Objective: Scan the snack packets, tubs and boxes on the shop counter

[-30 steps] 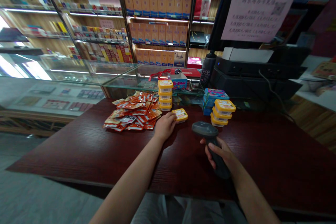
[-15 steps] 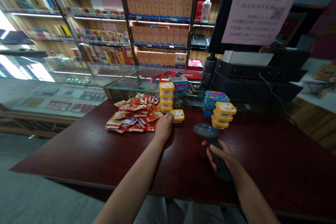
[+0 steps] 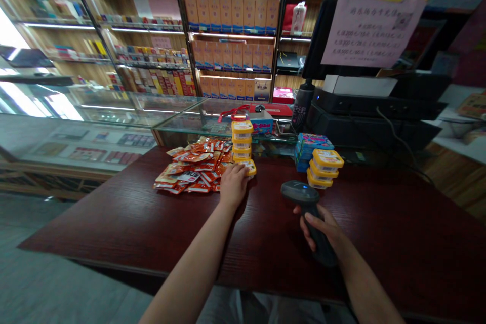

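Observation:
My left hand (image 3: 233, 185) is closed around the near left side of a small plastic tub with a yellow lid (image 3: 249, 167). Its fingers cover part of that tub, which sits right in front of a stack of similar yellow-lidded tubs (image 3: 242, 140). Beside the hand, on the left, lies a heap of orange snack packets (image 3: 193, 167). In my right hand (image 3: 322, 225) is a dark barcode scanner (image 3: 299, 192), gripped by its handle and held above the table with its head pointing left.
On the dark wooden table (image 3: 152, 233), a short, uneven stack of yellow-lidded tubs (image 3: 322, 169) stands by blue boxes (image 3: 309, 149). Behind are a glass counter (image 3: 174, 119), a black bottle (image 3: 302, 106) and a monitor bearing a pink paper sign (image 3: 372, 30). Stocked shelves line the wall.
My left hand has moved slightly left, bringing the single yellow-lidded tub in front of the tall stack. My right hand still holds the scanner in nearly the same place.

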The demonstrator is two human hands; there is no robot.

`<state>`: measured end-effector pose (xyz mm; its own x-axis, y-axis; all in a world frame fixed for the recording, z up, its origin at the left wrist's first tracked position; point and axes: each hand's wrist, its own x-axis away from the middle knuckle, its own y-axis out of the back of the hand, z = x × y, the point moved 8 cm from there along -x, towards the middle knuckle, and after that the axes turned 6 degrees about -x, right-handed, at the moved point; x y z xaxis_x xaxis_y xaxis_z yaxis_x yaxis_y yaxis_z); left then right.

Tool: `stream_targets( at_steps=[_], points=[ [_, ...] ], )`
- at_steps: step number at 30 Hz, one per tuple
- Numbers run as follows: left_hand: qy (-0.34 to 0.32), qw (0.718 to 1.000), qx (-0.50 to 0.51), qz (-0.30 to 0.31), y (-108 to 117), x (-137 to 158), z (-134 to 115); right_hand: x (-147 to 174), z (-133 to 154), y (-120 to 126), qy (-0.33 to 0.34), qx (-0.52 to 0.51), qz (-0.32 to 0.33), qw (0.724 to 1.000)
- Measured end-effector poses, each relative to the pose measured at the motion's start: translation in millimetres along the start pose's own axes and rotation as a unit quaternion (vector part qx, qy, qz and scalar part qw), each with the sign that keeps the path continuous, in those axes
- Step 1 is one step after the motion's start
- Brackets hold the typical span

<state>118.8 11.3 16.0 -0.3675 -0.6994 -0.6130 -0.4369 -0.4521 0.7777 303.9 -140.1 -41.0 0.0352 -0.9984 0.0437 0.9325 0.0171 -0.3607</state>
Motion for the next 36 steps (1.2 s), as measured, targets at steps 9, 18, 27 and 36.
stream_targets(
  at_steps=[9, 18, 27, 36],
  points=[
    [-0.064, 0.992, 0.105, 0.000, -20.3, 4.1, -7.3, 0.2, 0.2, -1.3, -0.001, -0.004, -0.001, 1.000],
    [-0.129, 0.988, 0.039, 0.076, -53.9, -31.5, -45.9, -1.4, 1.8, 2.1, 0.007, -0.012, -0.007, 1.000],
    [-0.131, 0.986, -0.021, 0.105, -72.2, -56.5, -38.2, -2.3, 5.2, 2.1, 0.006, -0.035, -0.017, 0.999],
    [-0.130, 0.986, -0.017, 0.105, -63.0, -53.6, -40.8, -4.7, 12.7, 11.5, 0.038, -0.061, -0.050, 0.996]
  ],
)
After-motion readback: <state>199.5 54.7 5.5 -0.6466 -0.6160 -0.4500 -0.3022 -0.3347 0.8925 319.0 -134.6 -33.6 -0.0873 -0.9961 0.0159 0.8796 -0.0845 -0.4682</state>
